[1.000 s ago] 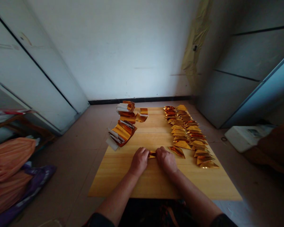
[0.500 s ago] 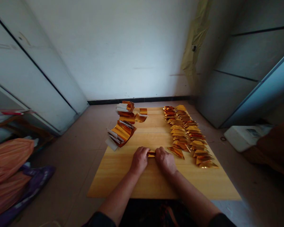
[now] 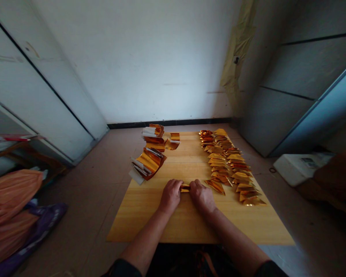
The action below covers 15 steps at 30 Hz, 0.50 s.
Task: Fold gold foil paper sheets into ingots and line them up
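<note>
Between my hands, low over the wooden board (image 3: 150, 219), is a narrow folded piece of gold foil paper (image 3: 185, 188). My left hand (image 3: 171, 195) pinches its left end, and my right hand (image 3: 201, 195) pinches the right end. Fingers cover both ends of the piece, so only its shiny middle shows. Right of my right hand lies a folded gold paper piece (image 3: 215, 186), beside two long rows of folded gold pieces (image 3: 238, 169). Up and left of my left hand sits a curled stack of gold paper sheets (image 3: 150, 159) with pale backs.
Farther back on the board are another curled paper stack (image 3: 154, 131) and a loose gold sheet (image 3: 175, 136). A white wall (image 3: 150, 69) stands behind. Orange and purple bags (image 3: 14, 192) lie on the left, and a white box (image 3: 294, 167) stands on the floor at the right.
Both hands keep their grip on the gold foil paper in almost the same place. The whole view has shifted very slightly; nothing else visibly differs.
</note>
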Motion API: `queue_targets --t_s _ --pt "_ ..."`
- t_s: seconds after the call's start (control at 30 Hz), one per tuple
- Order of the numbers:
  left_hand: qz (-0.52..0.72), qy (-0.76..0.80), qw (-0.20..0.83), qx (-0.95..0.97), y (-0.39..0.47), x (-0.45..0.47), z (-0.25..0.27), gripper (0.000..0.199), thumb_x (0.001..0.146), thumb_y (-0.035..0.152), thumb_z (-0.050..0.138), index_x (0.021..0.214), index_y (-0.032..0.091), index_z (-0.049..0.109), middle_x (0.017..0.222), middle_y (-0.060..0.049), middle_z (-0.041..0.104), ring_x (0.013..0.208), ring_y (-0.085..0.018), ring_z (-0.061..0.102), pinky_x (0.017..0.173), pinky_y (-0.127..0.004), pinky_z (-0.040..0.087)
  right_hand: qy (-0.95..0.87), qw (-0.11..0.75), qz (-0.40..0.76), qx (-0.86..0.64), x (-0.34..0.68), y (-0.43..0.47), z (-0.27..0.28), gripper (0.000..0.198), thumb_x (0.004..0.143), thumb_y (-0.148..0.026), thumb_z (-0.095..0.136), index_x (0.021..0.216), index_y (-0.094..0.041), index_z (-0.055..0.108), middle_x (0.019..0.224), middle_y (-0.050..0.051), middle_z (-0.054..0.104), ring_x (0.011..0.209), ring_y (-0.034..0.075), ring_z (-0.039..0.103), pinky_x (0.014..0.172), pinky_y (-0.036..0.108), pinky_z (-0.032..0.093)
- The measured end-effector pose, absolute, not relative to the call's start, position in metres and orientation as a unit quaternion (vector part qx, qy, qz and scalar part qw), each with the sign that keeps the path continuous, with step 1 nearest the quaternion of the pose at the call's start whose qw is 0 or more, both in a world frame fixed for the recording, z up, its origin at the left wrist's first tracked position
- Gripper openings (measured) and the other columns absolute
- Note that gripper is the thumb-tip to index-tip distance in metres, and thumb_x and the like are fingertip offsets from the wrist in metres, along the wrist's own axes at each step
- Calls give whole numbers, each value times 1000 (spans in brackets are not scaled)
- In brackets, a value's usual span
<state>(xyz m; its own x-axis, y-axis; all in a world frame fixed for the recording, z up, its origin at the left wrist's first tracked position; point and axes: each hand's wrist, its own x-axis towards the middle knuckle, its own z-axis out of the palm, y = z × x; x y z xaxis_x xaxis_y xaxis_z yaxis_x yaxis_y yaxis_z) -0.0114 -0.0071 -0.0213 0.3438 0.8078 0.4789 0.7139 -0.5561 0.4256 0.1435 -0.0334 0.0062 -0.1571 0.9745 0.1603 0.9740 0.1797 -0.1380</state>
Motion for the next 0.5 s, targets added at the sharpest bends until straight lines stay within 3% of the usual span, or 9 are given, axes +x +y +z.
queue_targets --t_s 0.2,0.37,0.5 --pt "357 484 100 792 -8 -13 -18 29 81 5 43 102 18 59 91 -7 63 89 -18 58 83 -33 50 -753 99 1 -651 146 -32 9 16 88 -14 44 84 -18 59 83 3 61 59 10 55 47 24 25" --pt "369 498 122 775 -10 -18 -14 27 80 17 54 107 18 59 95 -7 63 91 -19 59 84 -33 51 -749 91 2 -656 150 -30 14 18 90 -16 42 86 -19 59 85 4 62 60 10 56 46 25 23" --pt "378 515 147 755 -9 -21 -13 29 77 16 54 105 17 61 93 -6 66 87 -18 62 81 -32 52 -751 91 4 -655 151 -30 18 17 90 -16 42 86 -19 59 86 3 62 62 10 57 47 25 23"
